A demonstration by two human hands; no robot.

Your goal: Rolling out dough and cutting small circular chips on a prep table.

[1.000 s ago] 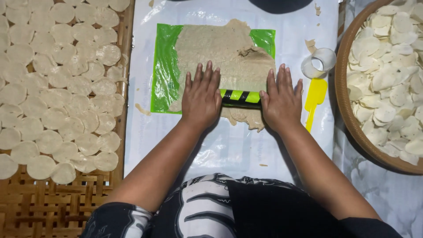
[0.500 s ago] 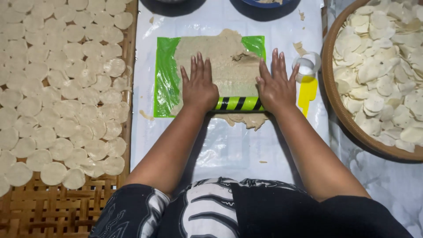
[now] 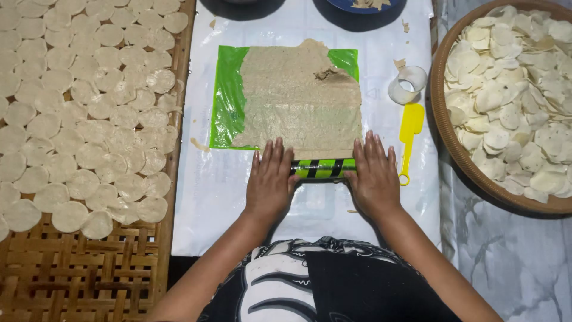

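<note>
Green roller with black stripes (image 3: 322, 168) lying crosswise at the near edge of the dough sheet (image 3: 301, 98), right where the flattened dough ends. Both palms are down on it. Left hand (image 3: 269, 182) covers the roller's left end, fingers stretched flat and together, tips reaching onto the dough's edge. Right hand (image 3: 374, 177) sits on the other end, fingers spread out straight, not curled around anything. Only the striped middle of the roller shows between the two hands.

The dough is a thin, pale beige layer with ragged edges, spread over a green plastic sheet (image 3: 223, 101) that peeks out on the left and at the top right corner. Under that, a white plastic cover (image 3: 214, 197) runs across the work surface.

Just right of the dough, a yellow spatula (image 3: 410, 138) lies lengthwise, and above it a small round white cutter ring (image 3: 408, 83). Further right, a round wooden tray (image 3: 453, 149) heaped with cut pale discs. On the left, a woven bamboo rack (image 3: 83, 274) carries rows of the same round discs (image 3: 89, 107) laid flat side by side, its near part bare.
</note>
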